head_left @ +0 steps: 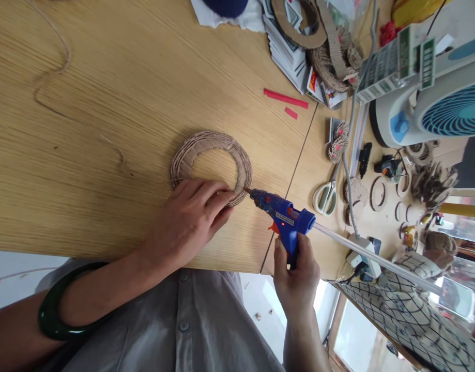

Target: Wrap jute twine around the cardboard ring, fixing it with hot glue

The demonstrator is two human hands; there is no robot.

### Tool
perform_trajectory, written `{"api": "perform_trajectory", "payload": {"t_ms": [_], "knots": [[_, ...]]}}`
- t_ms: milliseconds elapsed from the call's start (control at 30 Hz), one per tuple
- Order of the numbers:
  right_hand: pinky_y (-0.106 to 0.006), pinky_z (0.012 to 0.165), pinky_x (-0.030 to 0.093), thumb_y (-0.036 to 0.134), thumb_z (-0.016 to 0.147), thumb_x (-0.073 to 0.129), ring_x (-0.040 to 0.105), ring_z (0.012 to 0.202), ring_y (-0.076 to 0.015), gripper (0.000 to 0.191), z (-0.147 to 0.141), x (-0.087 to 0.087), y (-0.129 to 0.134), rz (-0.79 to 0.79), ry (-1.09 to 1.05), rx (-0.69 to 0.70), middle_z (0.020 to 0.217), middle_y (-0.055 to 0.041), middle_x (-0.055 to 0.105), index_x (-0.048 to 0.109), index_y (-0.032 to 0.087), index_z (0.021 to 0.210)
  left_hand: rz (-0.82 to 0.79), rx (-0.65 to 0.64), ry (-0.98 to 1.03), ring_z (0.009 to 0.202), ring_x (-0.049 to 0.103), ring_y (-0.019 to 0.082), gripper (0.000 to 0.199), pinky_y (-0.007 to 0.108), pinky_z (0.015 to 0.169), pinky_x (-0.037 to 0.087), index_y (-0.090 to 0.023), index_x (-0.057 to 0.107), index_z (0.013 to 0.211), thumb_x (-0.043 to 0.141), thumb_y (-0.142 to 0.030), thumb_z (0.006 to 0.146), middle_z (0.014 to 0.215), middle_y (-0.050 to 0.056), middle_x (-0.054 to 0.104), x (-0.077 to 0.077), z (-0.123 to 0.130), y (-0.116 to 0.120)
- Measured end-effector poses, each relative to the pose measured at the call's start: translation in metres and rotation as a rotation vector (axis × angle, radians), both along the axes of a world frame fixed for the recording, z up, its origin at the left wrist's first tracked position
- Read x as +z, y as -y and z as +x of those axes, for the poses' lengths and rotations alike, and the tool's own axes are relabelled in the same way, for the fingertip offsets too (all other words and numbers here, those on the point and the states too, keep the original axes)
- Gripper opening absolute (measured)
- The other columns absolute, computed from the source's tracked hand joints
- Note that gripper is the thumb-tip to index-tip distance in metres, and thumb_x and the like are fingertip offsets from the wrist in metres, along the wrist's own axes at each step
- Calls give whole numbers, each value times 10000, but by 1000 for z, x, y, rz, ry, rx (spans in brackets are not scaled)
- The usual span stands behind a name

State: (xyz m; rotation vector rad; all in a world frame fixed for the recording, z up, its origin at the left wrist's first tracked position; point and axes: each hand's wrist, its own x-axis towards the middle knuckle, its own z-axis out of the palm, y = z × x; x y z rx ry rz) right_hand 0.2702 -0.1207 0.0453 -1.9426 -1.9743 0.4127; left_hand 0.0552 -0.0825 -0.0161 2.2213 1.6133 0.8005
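A person's left hand (188, 219) grasps the near edge of a corrugated cardboard ring (184, 158) on a wooden table (117, 62), while the right hand (298, 276) grips a blue glue gun (288, 219), its nozzle (250, 191) at the ring's right edge. Scissors (325, 199) and red strips (286, 98) lie farther to the right.

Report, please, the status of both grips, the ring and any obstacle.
Left grip on cardboard ring, near side. Right grip around blue glue gun, nozzle at ring's edge, contact unclear. Nothing seen in the way; scissors lie apart, to the right.
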Motion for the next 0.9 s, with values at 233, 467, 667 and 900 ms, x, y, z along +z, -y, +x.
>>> {"api": "perform_trajectory", "payload": {"t_ms": [233,467,667,900], "knots": [[-190,353,340,304,925,582,462,394,-83,114,-1,1,0,-47,-67,-68,590,66,548,574,197,967,-30,-4,-5,1002,629,262,242,448,897,523,-185,613,1183,594,-235,947,1140,66,684,3,1,0],[-182,374,388,373,934,589,471,448,-87,170,4,-9,2,-126,-248,-229,633,64,519,542,209,936,26,-46,82,1162,612,256,378,466,1056,496,-235,557,1274,657,-269,911,1218,73,663,10,-18,-3],[-198,437,383,419,956,580,424,503,-81,225,13,-26,3,-182,-427,-286,690,58,492,542,199,988,32,-159,-33,1168,619,238,364,506,1155,419,-222,559,1257,651,-195,906,1196,65,672,6,-38,-1],[-203,435,394,419,932,596,456,520,-95,253,9,-25,-2,-172,-442,-298,687,45,522,576,179,1007,28,-83,-44,1040,611,245,290,430,979,534,-171,606,1196,641,-163,908,1054,73,670,3,-13,-4]]}}
